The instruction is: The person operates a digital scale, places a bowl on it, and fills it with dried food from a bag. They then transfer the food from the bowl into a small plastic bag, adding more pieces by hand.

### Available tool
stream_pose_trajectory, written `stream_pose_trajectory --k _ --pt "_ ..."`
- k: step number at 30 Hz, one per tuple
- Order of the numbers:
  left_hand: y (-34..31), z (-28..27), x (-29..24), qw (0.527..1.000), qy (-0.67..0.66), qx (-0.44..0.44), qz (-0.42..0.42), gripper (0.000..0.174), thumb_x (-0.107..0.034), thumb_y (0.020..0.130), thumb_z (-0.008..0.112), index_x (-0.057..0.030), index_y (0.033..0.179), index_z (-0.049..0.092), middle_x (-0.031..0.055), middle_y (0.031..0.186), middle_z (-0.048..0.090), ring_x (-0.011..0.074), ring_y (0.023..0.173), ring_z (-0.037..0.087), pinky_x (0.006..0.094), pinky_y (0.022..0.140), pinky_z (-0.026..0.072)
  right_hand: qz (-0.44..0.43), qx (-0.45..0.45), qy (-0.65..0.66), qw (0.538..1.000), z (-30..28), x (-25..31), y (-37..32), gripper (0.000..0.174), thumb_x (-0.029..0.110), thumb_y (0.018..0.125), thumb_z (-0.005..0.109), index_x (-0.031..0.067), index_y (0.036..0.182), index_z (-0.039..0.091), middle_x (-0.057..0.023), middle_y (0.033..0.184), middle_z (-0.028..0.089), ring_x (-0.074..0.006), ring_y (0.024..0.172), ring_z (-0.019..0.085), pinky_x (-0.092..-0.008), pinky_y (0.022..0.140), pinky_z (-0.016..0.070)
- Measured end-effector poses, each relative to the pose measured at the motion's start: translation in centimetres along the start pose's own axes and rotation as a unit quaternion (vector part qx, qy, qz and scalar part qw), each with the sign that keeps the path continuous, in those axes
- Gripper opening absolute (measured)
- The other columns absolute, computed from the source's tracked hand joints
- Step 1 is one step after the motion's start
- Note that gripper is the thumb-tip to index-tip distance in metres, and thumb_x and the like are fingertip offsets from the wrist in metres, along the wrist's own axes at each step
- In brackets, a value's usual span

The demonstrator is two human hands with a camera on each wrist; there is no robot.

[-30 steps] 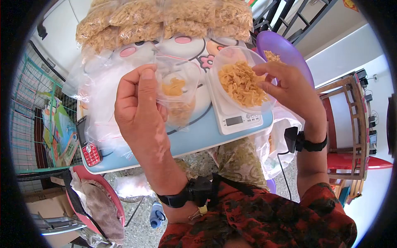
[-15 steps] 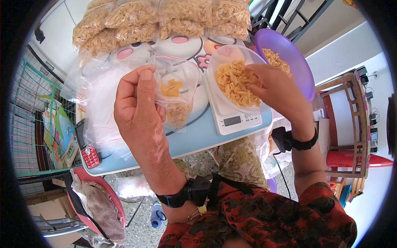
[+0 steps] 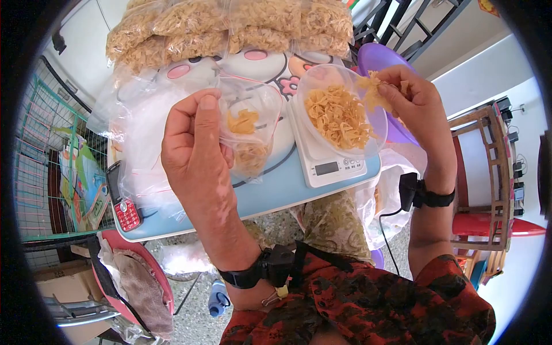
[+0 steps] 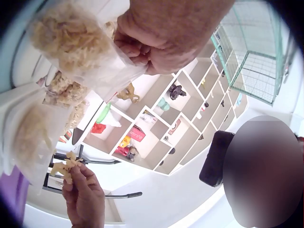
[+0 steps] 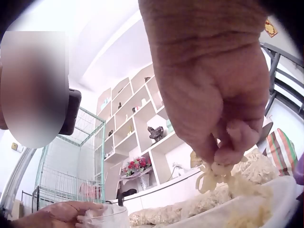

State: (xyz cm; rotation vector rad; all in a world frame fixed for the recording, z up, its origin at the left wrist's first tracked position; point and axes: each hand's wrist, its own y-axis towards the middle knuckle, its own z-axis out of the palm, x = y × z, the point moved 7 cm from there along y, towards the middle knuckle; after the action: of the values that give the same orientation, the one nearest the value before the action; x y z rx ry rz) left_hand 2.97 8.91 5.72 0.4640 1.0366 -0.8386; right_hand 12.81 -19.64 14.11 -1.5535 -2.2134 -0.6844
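Observation:
Between thumb and fingers, my left hand (image 3: 195, 135) pinches the edge of a clear plastic bag (image 3: 251, 161) whose mouth gapes. Pale yellow dried flakes lie inside the bag. My right hand (image 3: 420, 103) pinches a small clump of flakes (image 3: 371, 95) at the right rim of a translucent plastic bowl (image 3: 322, 75). In the right wrist view, the clump (image 5: 213, 178) hangs from the fingertips over the bowl. More flakes (image 3: 339, 118) fill the bowl, which sits on a white kitchen scale (image 3: 310, 169).
Filled bags of flakes (image 3: 259, 26) are stacked along the table's back. Flat empty bags (image 3: 146, 126) lie left of my left hand, near a red flip phone (image 3: 126, 215) at the table's front-left corner. Behind the right hand stands a purple basin (image 3: 379, 54).
My right hand dipped to the flakes in the bowl, then rose to the right with a clump in its fingertips. The left hand keeps holding the bag in nearly the same place.

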Motion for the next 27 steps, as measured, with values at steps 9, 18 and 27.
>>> stream_pose_trajectory --k 9,18,27 --pt "-0.2 0.2 -0.1 1.0 -0.011 0.012 -0.004 0.015 -0.019 0.096 0.063 -0.0047 0.101 0.065 -0.0067 0.072 0.056 -0.0027 0.052 0.036 0.0153 0.043 0.0242 0.003 0.088 0.069 0.994 4.0 -0.4 -0.2 0.021 0.016 0.092 0.064 0.0045 0.11 0.064 -0.0021 0.084 0.062 -0.0096 0.067 0.056 -0.0253 0.059 0.0464" --pt "-0.1 0.7 0.3 1.0 0.005 0.005 -0.002 0.019 -0.022 0.095 0.064 -0.0049 0.103 0.067 -0.007 0.071 0.051 -0.0005 0.051 0.032 0.0176 0.042 0.0211 -0.061 0.055 -0.04 0.996 4.4 0.7 -0.6 0.041 0.026 0.086 0.072 0.0036 0.12 0.061 -0.0092 0.101 0.062 -0.0176 0.078 0.059 -0.0305 0.07 0.0497" --pt "-0.1 0.5 0.2 1.0 -0.007 0.013 -0.002 0.015 -0.019 0.096 0.064 -0.0049 0.101 0.066 -0.007 0.072 0.054 -0.0022 0.051 0.034 0.016 0.043 0.0224 -0.155 0.052 -0.085 0.983 6.4 1.6 -0.6 0.033 0.011 0.083 0.07 0.0031 0.114 0.063 -0.0095 0.095 0.06 -0.0198 0.071 0.055 -0.0317 0.066 0.047"
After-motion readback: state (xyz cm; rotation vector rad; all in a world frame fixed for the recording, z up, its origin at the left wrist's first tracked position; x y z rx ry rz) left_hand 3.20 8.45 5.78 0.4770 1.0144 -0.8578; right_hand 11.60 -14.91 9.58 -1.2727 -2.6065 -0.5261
